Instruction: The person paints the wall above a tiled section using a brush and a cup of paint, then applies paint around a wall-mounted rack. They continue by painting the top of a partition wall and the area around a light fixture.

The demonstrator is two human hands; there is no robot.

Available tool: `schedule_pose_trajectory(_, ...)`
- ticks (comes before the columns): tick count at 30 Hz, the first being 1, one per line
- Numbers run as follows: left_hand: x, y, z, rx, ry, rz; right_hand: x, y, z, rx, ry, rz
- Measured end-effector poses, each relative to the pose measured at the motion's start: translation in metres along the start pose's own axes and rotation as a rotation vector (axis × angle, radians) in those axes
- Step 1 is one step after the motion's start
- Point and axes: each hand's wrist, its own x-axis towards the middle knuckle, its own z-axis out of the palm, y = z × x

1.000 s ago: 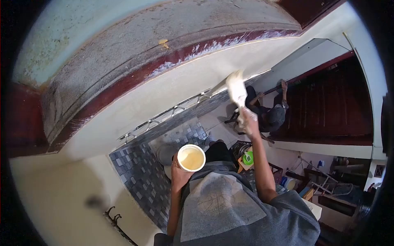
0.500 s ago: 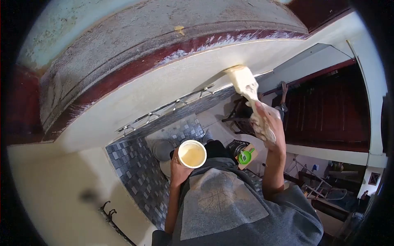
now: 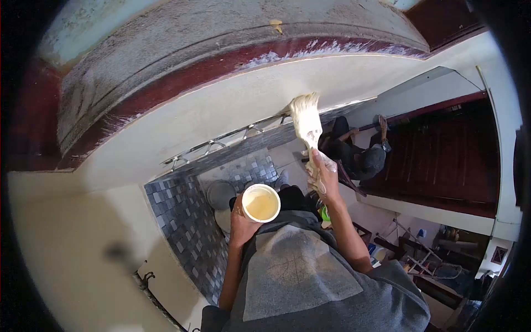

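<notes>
Latest shift: The brush (image 3: 308, 124) has moved to the left along the pale wall (image 3: 221, 105), and its bristles now stand close to the end of the metal rack (image 3: 252, 128).
What it means: The bristles appear to face the strip of wall between the rack and the maroon trim (image 3: 193, 76); whether they touch it cannot be told.
Right hand: Extended forward from a bent elbow, the right hand (image 3: 323, 174) grips the coated handle, fingers clamped around it, bristles pointing up and away from the body.
Left hand: Held low before the torso, the left hand (image 3: 243, 224) curls its fingers around the side of a white tub (image 3: 244, 202).
Tub: It sits mouth up near the waist, well apart from the brush, with pale yellow liquid (image 3: 262, 206) inside.
Background: A second person (image 3: 371, 160) in a cap, uncovered by the shifted arm, is beside the dark red panel (image 3: 442, 155); a gray bucket (image 3: 221, 195) stands beyond the tub.
</notes>
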Motion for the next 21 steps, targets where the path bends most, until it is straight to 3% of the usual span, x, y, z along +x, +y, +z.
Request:
schedule_pose_trajectory(7,-0.002,0.017,-0.008,-0.01,0.004,-0.022,-0.019,-0.014,-0.026,-0.232,-0.004,0.001)
schedule_pose_trajectory(13,-0.007,0.003,-0.007,-0.005,0.001,0.018,-0.06,-0.102,0.012,-0.216,-0.053,-0.146)
schedule_pose_trajectory(14,-0.007,0.004,-0.008,-0.001,0.01,0.034,-0.069,-0.115,0.02,-0.258,0.023,-0.154)
schedule_pose_trajectory(17,-0.007,0.005,-0.01,0.007,-0.024,0.011,-0.08,-0.108,0.015,-0.078,0.004,-0.144)
schedule_pose_trajectory(18,-0.009,0.004,-0.009,-0.005,-0.006,0.005,-0.079,-0.096,0.011,-0.036,0.041,-0.232)
schedule_pose_trajectory(20,-0.012,-0.001,-0.008,-0.024,0.027,-0.012,-0.079,-0.079,0.005,0.091,-0.083,-0.394)
schedule_pose_trajectory(21,-0.012,0.0,-0.008,-0.021,0.039,-0.012,-0.082,-0.074,0.007,0.277,-0.135,-0.348)
